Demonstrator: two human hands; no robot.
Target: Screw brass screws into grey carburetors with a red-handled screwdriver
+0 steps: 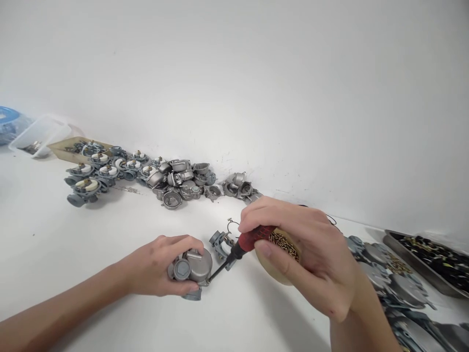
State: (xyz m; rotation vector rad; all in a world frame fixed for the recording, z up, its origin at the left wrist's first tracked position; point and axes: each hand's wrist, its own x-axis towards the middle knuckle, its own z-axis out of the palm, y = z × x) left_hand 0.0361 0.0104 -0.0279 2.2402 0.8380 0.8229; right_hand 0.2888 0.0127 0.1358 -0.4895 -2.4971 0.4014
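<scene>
My left hand [163, 266] is wrapped round a grey metal carburetor [201, 266], holding it at the table with its round bowl facing up. In my right hand [308, 254] is a screwdriver [252, 238] with a red and black handle. Its shaft slants down to the left, and the tip meets the carburetor's lower right edge. Just behind them lies another carburetor body [220, 242], partly covered by the screwdriver. Under my right hand stands a round tub [273, 269] of small brass screws [284, 246], partly hidden by my fingers.
Carburetor bodies with white floats [88, 186] stand at the left. Loose metal bowls [172, 199] are heaped along the wall. Several carburetors [406, 288] crowd the right side, beside a metal tray [432, 281] of black parts. A clear plastic bin [54, 129] sits far left.
</scene>
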